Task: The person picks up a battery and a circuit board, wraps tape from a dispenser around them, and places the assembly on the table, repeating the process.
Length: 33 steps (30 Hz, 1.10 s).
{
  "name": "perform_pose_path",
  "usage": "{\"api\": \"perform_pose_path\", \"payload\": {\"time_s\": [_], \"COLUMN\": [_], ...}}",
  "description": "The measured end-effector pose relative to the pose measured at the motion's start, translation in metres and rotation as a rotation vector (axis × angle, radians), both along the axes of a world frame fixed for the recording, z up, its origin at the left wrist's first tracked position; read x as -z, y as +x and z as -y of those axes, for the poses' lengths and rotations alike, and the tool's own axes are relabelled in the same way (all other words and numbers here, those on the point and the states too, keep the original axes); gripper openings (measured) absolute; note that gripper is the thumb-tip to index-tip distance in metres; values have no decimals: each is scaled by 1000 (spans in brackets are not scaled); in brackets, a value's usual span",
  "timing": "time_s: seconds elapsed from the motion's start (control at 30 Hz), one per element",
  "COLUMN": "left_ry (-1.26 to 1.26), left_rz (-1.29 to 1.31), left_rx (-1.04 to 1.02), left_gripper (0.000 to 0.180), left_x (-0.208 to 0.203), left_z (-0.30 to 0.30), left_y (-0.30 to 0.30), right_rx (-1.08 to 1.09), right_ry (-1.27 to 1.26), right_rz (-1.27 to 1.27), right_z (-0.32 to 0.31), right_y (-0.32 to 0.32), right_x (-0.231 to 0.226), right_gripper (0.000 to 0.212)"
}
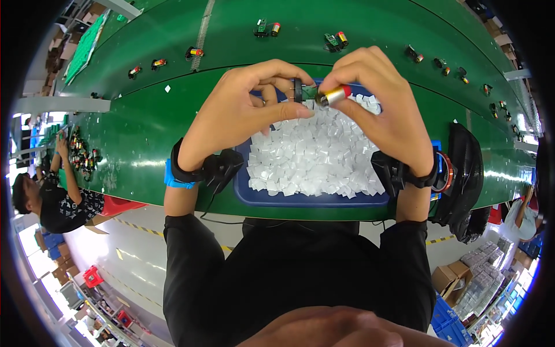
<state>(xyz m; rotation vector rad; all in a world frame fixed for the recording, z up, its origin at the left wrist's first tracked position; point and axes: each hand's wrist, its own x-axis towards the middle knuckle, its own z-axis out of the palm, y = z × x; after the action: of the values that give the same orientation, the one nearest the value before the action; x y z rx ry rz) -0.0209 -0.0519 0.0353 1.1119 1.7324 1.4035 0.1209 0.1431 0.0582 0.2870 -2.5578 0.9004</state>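
Above the tray, my left hand (240, 107) grips a black disc-shaped part (298, 90) between thumb and fingers. A small green circuit board (310, 92) juts from the disc's right side. My right hand (384, 107) pinches a small cylindrical battery (336, 95), silvery-yellow with a red end, tilted close beside the board. Whether the two are wired together cannot be made out. Beneath both hands lies a heap of small white square pieces (315, 153) in a blue tray (312, 201).
Several board-and-battery assemblies (267, 28) are spread along the green bench (231, 40). A black bag (465, 173) hangs over the bench edge at right. At far left, a co-worker (63, 196) sits by a cluster of similar parts (84, 156). A cable (222, 221) runs along the near edge.
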Motion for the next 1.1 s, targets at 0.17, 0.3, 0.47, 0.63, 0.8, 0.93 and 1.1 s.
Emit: {"api": "perform_pose_path", "payload": {"time_s": [0.17, 0.3, 0.47, 0.63, 0.8, 0.93, 1.1], "left_ry": [-64, -13, 168, 221, 161, 118, 142], "left_rz": [-90, -13, 190, 325, 451, 455, 411], "left_rx": [30, 44, 40, 45, 27, -13, -30], "left_gripper": [36, 34, 35, 32, 27, 27, 25], "left_x": [-9, -11, -9, -11, -16, -8, -4], "left_z": [6, 8, 8, 5, 4, -3, -2], "left_y": [8, 7, 9, 16, 13, 12, 10], "right_rx": [-86, -152, -152, -132, -101, -67, -42], "right_ry": [53, 28, -17, -32, 33, 163, 303], "right_rz": [38, -86, -181, -228, -330, -358, -484], "right_z": [2, -3, -3, -1, -1, 8, 4], "right_y": [9, 6, 0, -1, -6, -4, -7], "right_x": [-7, -11, -10, -9, 4, 4, 9], "right_gripper": [30, 29, 31, 32, 29, 26, 26]}}
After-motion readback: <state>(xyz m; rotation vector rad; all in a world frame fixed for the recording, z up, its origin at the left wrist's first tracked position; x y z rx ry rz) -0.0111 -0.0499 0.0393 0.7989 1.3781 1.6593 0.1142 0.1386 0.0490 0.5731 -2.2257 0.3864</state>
